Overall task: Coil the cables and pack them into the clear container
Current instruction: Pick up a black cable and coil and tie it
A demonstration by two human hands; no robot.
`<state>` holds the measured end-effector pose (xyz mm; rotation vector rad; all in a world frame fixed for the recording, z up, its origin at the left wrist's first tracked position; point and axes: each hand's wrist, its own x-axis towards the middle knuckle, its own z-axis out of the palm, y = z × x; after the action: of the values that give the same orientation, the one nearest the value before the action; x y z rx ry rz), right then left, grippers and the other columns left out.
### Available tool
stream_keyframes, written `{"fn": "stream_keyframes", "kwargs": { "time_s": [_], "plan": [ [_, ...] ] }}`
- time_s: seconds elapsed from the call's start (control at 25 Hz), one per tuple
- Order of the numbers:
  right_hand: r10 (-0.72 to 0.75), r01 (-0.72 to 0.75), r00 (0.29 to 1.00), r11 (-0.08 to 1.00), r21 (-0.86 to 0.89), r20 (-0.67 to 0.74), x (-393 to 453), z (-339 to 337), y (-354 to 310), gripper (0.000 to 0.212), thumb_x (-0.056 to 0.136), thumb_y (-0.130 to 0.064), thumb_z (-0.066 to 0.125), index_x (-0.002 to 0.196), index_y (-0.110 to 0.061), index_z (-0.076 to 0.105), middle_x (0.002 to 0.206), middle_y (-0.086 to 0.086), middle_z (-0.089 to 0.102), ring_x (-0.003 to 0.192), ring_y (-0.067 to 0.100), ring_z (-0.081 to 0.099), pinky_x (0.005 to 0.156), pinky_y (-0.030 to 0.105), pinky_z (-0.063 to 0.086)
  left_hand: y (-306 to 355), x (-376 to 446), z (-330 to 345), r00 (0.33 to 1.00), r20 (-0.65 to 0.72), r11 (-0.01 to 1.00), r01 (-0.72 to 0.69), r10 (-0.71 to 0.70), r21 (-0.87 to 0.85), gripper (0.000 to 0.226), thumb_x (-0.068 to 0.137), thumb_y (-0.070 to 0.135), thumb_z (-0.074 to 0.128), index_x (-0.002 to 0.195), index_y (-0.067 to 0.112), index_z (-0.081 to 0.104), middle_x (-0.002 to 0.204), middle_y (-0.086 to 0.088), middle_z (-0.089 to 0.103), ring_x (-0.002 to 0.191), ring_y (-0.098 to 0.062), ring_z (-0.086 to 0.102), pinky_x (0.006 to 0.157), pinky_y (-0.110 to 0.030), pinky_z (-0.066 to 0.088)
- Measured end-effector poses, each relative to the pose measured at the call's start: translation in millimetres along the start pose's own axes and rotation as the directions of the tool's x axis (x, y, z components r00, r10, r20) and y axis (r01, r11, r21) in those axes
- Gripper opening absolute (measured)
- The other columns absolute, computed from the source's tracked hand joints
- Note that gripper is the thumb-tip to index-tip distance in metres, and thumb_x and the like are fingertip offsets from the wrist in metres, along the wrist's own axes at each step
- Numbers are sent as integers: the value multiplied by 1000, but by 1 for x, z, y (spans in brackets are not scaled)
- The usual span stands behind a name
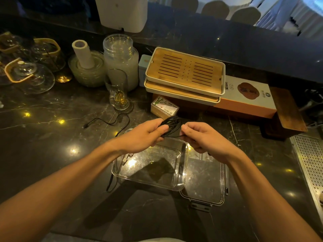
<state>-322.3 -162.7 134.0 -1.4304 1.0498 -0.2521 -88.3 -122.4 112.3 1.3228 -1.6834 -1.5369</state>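
Observation:
My left hand [145,135] grips a bundle of coiled black cable [172,124] above the far edge of the clear container [183,182]. My right hand [204,138] pinches a strand of the same cable just to the right of the coil. The square container stands open on the dark marble counter below my hands, with its clear lid [204,191] lying at its right. A second black cable [108,122] trails loose across the counter to the left and hangs down past the container's left side [110,184].
A stack of bamboo tea trays [185,74] sits on orange boxes behind my hands. A tall glass [118,91], glass jars and stacked dishes stand at the back left. A small bamboo-print box [164,107] is just beyond the coil. A perforated metal drain panel [309,165] lies at the right.

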Motion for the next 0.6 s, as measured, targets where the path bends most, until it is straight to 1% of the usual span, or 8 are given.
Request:
{"fn": "stream_keyframes", "kwargs": {
  "time_s": [0.08,0.16,0.2,0.28,0.36,0.4,0.48,0.6],
  "plan": [
    [-29,29,998,1000,-1,61,-6,-1,0,28,107,-31,54,98,-7,65,67,-6,49,54,7,36,49,22,26,2,0,-2,1000,-22,1000,-10,10,-7,20,108,27,42,97,14,52,74,1,47,60,-7,43,57,-22,38],
    [-44,50,997,995,-85,65,-12,-3,-6,23,105,-25,57,95,-7,67,64,-12,53,52,1,42,50,17,32,4,1,-2,999,-35,996,-29,32,88,20,107,30,44,97,15,54,75,1,50,61,-5,48,58,-25,43],
    [-62,70,997,983,-168,51,-14,-5,-12,21,104,-23,59,95,-7,68,66,-12,57,53,0,47,52,15,37,6,0,-1,999,-22,985,-43,48,164,20,107,31,45,98,16,55,78,-1,54,64,-7,52,61,-32,49],
    [-137,141,990,895,-423,41,-15,-11,-27,14,101,-23,64,97,-12,71,79,-8,65,64,2,57,61,21,48,8,-1,4,998,47,962,-60,49,267,19,107,33,46,101,17,56,88,-11,61,76,-25,60,74,-51,55],
    [-236,217,970,746,-630,54,-12,-13,-42,9,97,-27,69,99,-20,74,90,-7,69,79,5,64,72,29,55,14,-4,11,990,138,949,-76,35,306,18,107,30,45,106,15,55,95,-14,62,86,-33,61,80,-57,53],
    [-278,254,958,704,-663,71,-10,-15,-49,9,94,-29,72,99,-22,75,92,-8,70,84,5,66,75,28,56,19,-5,15,984,178,944,-88,32,318,18,108,29,43,109,15,55,99,-13,63,90,-32,62,83,-56,53],
    [-311,323,941,713,-623,132,-4,-21,-60,11,92,-31,75,97,-22,77,90,-7,73,86,7,68,75,25,57,29,-6,20,972,232,949,-110,40,296,16,109,27,41,111,19,54,104,-11,64,95,-25,65,86,-47,56],
    [-308,334,943,867,-371,128,8,-35,-54,23,92,-32,71,97,-11,77,92,7,75,84,22,70,76,30,55,51,-13,17,968,216,982,-152,125,110,18,109,19,39,104,29,53,91,9,55,77,4,58,72,-17,52]
  ]
}}
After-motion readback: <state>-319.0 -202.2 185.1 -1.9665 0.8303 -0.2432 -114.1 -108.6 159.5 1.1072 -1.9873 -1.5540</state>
